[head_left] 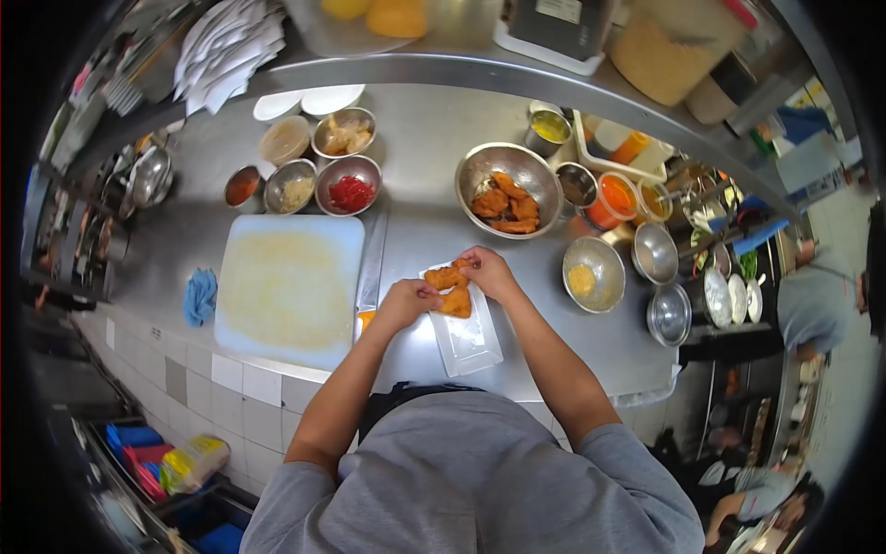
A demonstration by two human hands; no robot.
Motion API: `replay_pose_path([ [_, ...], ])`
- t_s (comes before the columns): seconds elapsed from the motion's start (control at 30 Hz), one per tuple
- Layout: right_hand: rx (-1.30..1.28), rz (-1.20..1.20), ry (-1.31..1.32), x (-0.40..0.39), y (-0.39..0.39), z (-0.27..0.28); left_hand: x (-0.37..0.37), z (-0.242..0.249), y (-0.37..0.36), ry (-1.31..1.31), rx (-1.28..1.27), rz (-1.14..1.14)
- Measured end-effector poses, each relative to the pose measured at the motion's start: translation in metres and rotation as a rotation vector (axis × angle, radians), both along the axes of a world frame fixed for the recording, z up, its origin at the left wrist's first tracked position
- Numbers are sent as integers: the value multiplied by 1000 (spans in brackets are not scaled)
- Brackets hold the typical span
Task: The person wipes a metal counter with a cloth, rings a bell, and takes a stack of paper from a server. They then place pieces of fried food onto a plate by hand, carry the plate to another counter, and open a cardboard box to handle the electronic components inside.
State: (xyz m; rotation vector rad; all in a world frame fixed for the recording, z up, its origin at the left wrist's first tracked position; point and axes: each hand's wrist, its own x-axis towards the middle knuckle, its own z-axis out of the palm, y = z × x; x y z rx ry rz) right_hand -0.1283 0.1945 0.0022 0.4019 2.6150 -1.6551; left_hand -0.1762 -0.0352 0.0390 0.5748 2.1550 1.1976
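Two pieces of fried chicken, an upper piece (445, 278) and a lower piece (454, 302), lie over the far end of a long white rectangular plate (469, 346). My left hand (411, 305) comes in from the left, its fingers pinched at the edge of the chicken. From the right, my right hand (487, 273) has thumb and fingers closed on the upper piece's right end. Beyond my hands stands a steel bowl (468, 211) with several more browned fried pieces (509, 205) in it.
On the left lie a white cutting board (291, 282), a knife (371, 268) and a blue cloth (199, 297). Bowls of ingredients, one with red food (352, 193), stand behind the board. More steel bowls (593, 274) and sauce tubs (613, 200) fill the right. A shelf (397, 63) overhangs the back.
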Motion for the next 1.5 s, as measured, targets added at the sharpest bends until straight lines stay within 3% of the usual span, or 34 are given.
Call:
replay_pose_path([
  [0.17,200,-23,86,5,0,9,16,-18,14,123,-16,137],
  [0.27,381,50,97,27,-5,68,27,-17,16,267,-65,183],
  [0.37,233,159,4,27,21,109,36,-11,19,309,-45,240],
  [0.47,283,-65,151,-4,72,122,41,-9,21,329,-80,241],
  [0.53,557,-157,157,-35,113,101,42,-6,22,353,-107,250],
  [0.57,554,-162,162,-47,123,95,43,-6,23,364,-136,247],
  [0.63,666,-228,-150,-65,132,90,41,-7,23,379,-169,244],
  [0.73,803,-272,-252,-88,127,75,41,-9,19,377,-151,255],
  [0.83,752,-219,-366,-103,132,61,40,-7,14,380,-170,252],
  [1.0,573,-237,-201,-101,153,49,41,-4,7,345,-138,248],
  [1.07,103,-376,-124,-95,157,41,40,-7,6,340,-130,237],
  [1.1,101,-376,-138,-85,152,43,40,-9,5,328,-136,234],
  [1.17,-168,-407,102,-64,140,70,39,-15,2,386,-29,185],
  [1.23,-302,-357,151,-27,121,93,39,-17,0,391,4,192],
  [1.3,-299,-291,104,21,84,112,39,-15,-3,390,67,175],
  [1.37,-392,-138,94,61,48,89,37,-21,-3,345,88,198],
  [1.5,47,61,94,108,-17,24,41,-20,-5,361,169,163],
])
